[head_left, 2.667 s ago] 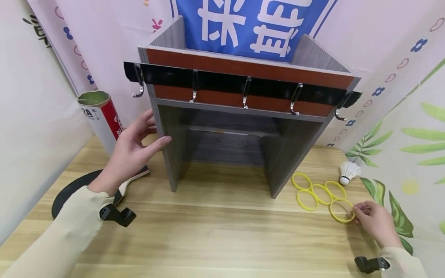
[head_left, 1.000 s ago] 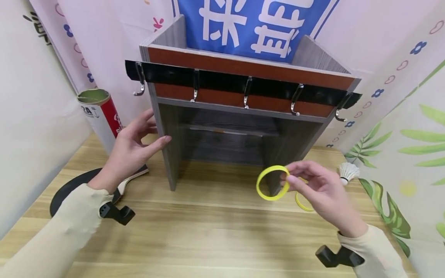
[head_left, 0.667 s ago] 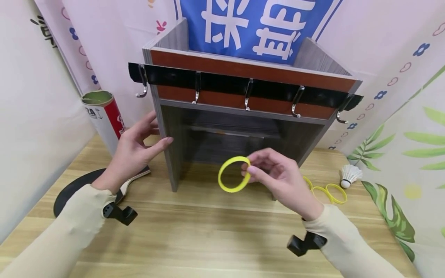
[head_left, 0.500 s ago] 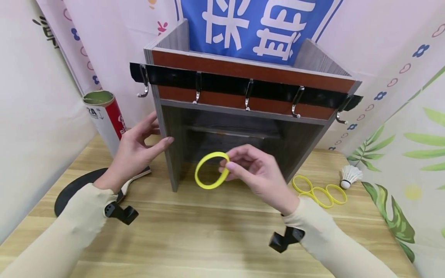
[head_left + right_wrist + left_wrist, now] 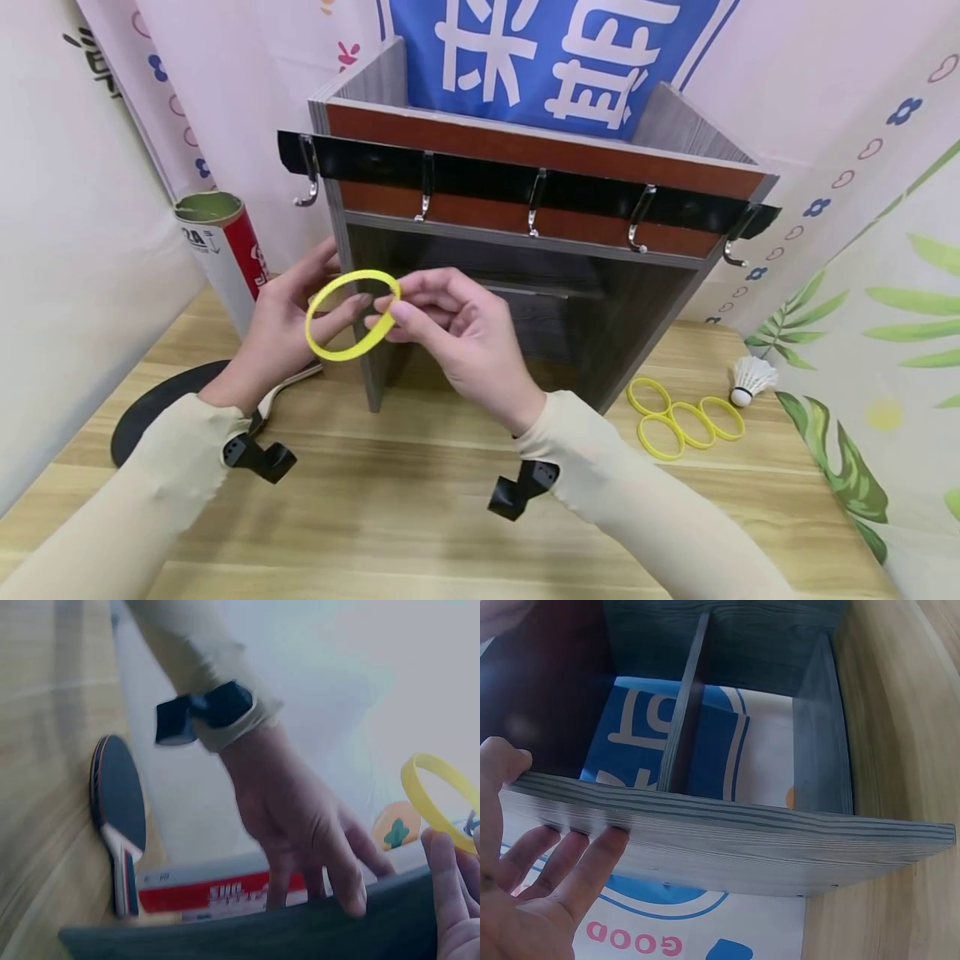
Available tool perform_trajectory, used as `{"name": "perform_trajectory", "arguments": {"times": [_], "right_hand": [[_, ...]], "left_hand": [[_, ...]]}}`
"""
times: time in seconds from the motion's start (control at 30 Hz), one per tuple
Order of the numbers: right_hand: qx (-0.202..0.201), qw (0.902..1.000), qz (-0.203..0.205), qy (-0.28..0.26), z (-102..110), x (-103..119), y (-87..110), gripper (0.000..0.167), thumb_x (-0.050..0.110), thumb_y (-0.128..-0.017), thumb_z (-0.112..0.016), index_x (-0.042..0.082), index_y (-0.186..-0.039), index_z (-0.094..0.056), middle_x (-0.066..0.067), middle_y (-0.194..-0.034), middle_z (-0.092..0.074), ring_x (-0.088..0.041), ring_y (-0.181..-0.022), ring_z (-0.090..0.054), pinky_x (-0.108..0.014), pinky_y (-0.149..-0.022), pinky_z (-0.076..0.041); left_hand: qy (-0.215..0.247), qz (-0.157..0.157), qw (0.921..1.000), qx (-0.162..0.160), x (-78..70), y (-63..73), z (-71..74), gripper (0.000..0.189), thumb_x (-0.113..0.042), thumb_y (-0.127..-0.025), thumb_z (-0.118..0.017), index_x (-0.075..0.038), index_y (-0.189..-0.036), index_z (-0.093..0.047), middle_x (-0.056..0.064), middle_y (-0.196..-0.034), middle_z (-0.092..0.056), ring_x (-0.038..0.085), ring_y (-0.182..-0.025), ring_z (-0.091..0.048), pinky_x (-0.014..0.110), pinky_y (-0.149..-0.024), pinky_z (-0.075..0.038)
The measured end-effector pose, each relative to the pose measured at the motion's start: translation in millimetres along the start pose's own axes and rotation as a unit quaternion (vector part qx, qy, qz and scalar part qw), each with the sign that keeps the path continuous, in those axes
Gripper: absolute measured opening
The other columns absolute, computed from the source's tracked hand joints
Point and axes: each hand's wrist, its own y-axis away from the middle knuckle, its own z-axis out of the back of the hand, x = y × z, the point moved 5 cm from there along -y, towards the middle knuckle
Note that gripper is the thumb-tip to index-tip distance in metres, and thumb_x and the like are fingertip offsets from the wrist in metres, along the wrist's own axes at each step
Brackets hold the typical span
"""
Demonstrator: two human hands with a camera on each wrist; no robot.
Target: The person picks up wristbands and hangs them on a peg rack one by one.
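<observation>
Gripping a yellow ring (image 5: 373, 337), perhaps rubber, and a wood-grained shelf (image 5: 712, 844).

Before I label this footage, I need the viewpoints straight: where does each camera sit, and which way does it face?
Head: worn there, facing forward and down at the rack; left hand, right hand and both sleeves show.
Left wrist: worn there, facing the rack's side panel; the left fingers show, gripping it.
Right wrist: worn there, facing the left hand, its sleeve and the paddle; the right fingers show at the right edge, pinching the yellow ring.
Shared: head and right wrist both show the yellow ring.
</observation>
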Motion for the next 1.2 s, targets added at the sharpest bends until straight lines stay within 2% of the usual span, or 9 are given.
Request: {"name": "perform_trajectory", "arguments": {"times": [0.1,0.23,0.43,0.53,0.63,0.77,0.9,1.1,1.2], "right_hand": [[-0.005,0.9997,0.010,-0.021,-11.8,2.2,-7.2,0.021,-0.011,-0.099,-0.059,-0.017,-0.118,-0.058,-0.041,-0.114,-0.066,-0.003,-0.090,-0.074,-0.043,-0.086,-0.067],[-0.023,0.9988,0.023,-0.037,-23.2,7.2,-15.3,0.023,-0.011,-0.099,-0.059,-0.016,-0.121,-0.057,-0.040,-0.118,-0.067,-0.006,-0.094,-0.073,-0.043,-0.090,-0.066],[-0.061,0.9970,0.027,-0.038,-29.0,13.8,-26.5,0.025,-0.007,-0.099,-0.061,-0.012,-0.123,-0.057,-0.035,-0.122,-0.068,-0.024,-0.099,-0.076,-0.043,-0.095,-0.065],[-0.077,0.9960,0.018,-0.041,-31.0,12.8,-30.9,0.026,-0.006,-0.099,-0.062,-0.012,-0.124,-0.057,-0.034,-0.121,-0.066,-0.031,-0.102,-0.075,-0.043,-0.097,-0.064],[-0.080,0.9951,0.012,-0.058,-35.2,10.0,-34.0,0.025,-0.006,-0.100,-0.061,-0.012,-0.124,-0.056,-0.036,-0.123,-0.066,-0.029,-0.104,-0.073,-0.044,-0.098,-0.063],[-0.088,0.9930,0.006,-0.078,-36.8,6.3,-36.1,0.023,-0.006,-0.100,-0.061,-0.012,-0.122,-0.055,-0.038,-0.123,-0.065,-0.013,-0.095,-0.073,-0.043,-0.099,-0.063],[-0.099,0.9929,-0.012,-0.064,-34.0,2.0,-35.3,0.024,-0.004,-0.100,-0.062,-0.011,-0.123,-0.056,-0.035,-0.123,-0.066,-0.004,-0.093,-0.070,-0.040,-0.098,-0.064],[-0.072,0.9969,-0.024,-0.023,-35.1,-5.8,-29.8,0.026,-0.002,-0.100,-0.063,-0.010,-0.124,-0.057,-0.034,-0.124,-0.067,-0.040,-0.109,-0.073,-0.037,-0.096,-0.064],[-0.059,0.9978,-0.027,-0.010,-37.6,-9.1,-29.8,0.026,-0.002,-0.100,-0.064,-0.010,-0.124,-0.058,-0.033,-0.123,-0.068,-0.042,-0.111,-0.072,-0.030,-0.095,-0.063]], "left_hand": [[0.018,0.001,0.9998,0.003,1.3,0.3,1.0,0.072,0.000,-0.091,-0.075,-0.011,-0.157,-0.049,0.021,-0.137,-0.065,-0.006,-0.109,-0.061,0.004,-0.085,-0.054],[0.033,-0.005,0.9994,0.006,1.3,-0.6,0.6,0.068,0.005,-0.090,-0.074,-0.009,-0.153,-0.053,0.013,-0.134,-0.067,-0.005,-0.111,-0.064,0.006,-0.092,-0.054],[0.052,0.002,0.9986,0.007,0.1,-3.4,-2.8,0.063,0.001,-0.093,-0.073,-0.010,-0.152,-0.054,0.010,-0.145,-0.061,-0.001,-0.109,-0.066,0.013,-0.077,-0.061],[0.064,-0.009,0.9979,0.006,-1.6,-5.6,-4.6,0.056,0.003,-0.093,-0.072,-0.007,-0.146,-0.059,-0.003,-0.139,-0.063,0.005,-0.113,-0.064,0.016,-0.074,-0.062],[0.039,-0.021,0.9990,-0.009,-2.6,-3.1,-2.6,0.054,0.006,-0.091,-0.073,-0.004,-0.143,-0.060,-0.018,-0.127,-0.063,0.001,-0.112,-0.064,0.012,-0.076,-0.060],[0.024,-0.027,0.9992,-0.015,-2.0,1.1,-1.0,0.053,0.007,-0.090,-0.073,-0.001,-0.141,-0.061,-0.026,-0.122,-0.062,-0.005,-0.111,-0.063,0.007,-0.082,-0.057],[0.026,-0.025,0.9993,-0.011,-1.4,1.4,-1.6,0.054,0.007,-0.090,-0.073,-0.002,-0.142,-0.060,-0.026,-0.125,-0.061,-0.004,-0.111,-0.063,0.008,-0.078,-0.058],[0.033,-0.012,0.9994,-0.006,-0.1,1.3,-1.6,0.068,0.008,-0.092,-0.071,-0.012,-0.154,-0.053,0.000,-0.145,-0.060,-0.002,-0.114,-0.060,0.010,-0.076,-0.059],[0.029,-0.010,0.9995,-0.009,0.9,0.5,-1.3,0.070,0.007,-0.091,-0.072,-0.014,-0.155,-0.052,-0.008,-0.137,-0.062,0.002,-0.111,-0.061,0.009,-0.075,-0.059]]}}
